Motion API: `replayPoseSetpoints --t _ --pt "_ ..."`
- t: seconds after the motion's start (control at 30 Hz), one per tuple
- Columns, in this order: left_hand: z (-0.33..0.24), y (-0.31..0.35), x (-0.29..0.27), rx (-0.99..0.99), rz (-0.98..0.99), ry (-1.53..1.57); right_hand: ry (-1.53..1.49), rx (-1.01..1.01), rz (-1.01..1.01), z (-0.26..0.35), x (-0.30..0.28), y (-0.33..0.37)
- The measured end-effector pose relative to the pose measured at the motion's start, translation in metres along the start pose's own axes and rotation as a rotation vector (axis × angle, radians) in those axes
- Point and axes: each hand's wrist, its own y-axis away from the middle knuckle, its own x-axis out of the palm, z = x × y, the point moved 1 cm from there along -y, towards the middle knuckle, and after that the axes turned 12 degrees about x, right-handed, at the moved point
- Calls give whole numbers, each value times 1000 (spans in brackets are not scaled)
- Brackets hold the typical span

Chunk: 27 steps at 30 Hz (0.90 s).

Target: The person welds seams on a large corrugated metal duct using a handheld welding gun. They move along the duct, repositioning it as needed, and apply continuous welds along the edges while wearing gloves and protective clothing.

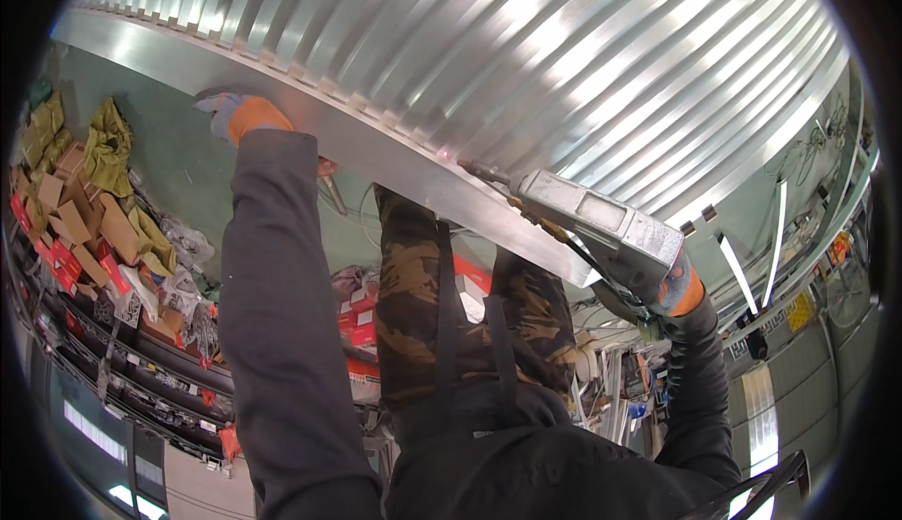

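Observation:
My left hand [246, 117], in a grey and orange glove, rests at the near edge of a flat metal strip [376, 148]. Its fingers point left, stretched out. The strip runs along the border of a large ribbed metal panel [489, 50]. In my right hand [678, 287], gloved likewise, is a silver handheld welding gun [601, 215]; the fingers around its rear end are partly hidden. The gun's narrow nozzle points up-left to the seam between strip and ribs, where a small reddish light spot shows. A cable lies along the gun's near side.
Opened cardboard boxes [83, 219], olive sacks [109, 149] and clear plastic wrap are heaped on the green floor at left. Red boxes [357, 321] lie near my legs. Metal profiles [615, 384] stand behind me at right. Loose wires [803, 149] hang beyond the panel's right end.

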Motion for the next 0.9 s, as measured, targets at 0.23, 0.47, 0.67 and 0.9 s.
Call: replayPoseSetpoints --t 0.23,0.47,0.67,0.9 --pt "-9 1 -3 -93 -54 -23 94 -41 70 -1 -15 0" --pt "-4 45 -39 -3 -13 -1 248 -101 96 1 -24 -1" --pt "-8 38 -41 46 144 203 350 -161 65 0 -18 0" --pt "-11 40 -43 -22 109 117 390 -200 57 0 -20 1"
